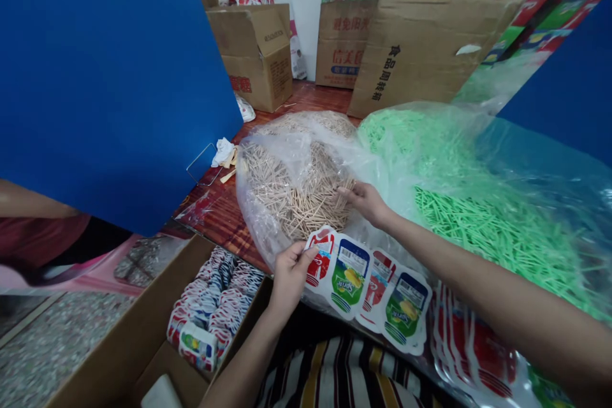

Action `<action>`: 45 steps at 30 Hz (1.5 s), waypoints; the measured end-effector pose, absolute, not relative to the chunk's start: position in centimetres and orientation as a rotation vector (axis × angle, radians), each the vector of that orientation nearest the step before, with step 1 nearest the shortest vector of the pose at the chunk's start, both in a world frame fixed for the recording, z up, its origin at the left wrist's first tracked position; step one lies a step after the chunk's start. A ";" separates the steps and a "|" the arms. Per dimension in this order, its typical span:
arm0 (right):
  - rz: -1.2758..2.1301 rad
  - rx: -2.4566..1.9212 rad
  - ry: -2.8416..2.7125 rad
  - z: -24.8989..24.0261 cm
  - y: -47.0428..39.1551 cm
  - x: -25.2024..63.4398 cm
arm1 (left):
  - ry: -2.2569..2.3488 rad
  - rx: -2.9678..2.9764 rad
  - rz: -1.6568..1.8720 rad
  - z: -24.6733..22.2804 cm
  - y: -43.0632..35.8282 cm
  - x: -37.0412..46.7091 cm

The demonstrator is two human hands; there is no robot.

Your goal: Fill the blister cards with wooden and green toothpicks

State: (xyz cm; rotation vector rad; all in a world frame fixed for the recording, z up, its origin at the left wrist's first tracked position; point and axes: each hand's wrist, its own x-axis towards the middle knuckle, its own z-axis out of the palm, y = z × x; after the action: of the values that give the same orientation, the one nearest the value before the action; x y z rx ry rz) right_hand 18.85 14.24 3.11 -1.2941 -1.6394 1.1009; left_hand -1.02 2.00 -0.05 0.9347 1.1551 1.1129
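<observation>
My left hand [289, 277] pinches the left end of a strip of bottle-shaped printed packets [351, 277], red and green in turn, which stretches to the right above my lap. Reaching over the strip, my right hand [368, 203] has its fingers closed at the edge of a heap of thin brown sticks [310, 210] in a clear plastic bag. How many sticks it grips is hard to make out. Another clear bag of bright green sticks [497, 248] lies beneath and beyond my right forearm. More red packets [478, 344] are stacked below that arm.
An open cardboard box [119, 331] at lower left holds rows of packed packets [210, 306]. Blue panels [109, 64] stand at both sides. Cardboard cartons [430, 44] line the back of the red-brown tabletop [220, 204]. Another person's arm [33, 201] shows at far left.
</observation>
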 end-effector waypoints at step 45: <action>1.158 -1.061 -1.649 6.7 9.4 18.0 | 1.143 0.946 1.105 0.5 1.9 0.0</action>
State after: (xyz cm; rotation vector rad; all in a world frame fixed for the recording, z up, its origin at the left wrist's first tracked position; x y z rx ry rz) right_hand 17.96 9.39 6.73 -1.0613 -1.6487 1.1577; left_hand -0.03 1.90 0.51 0.9462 1.1427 1.1045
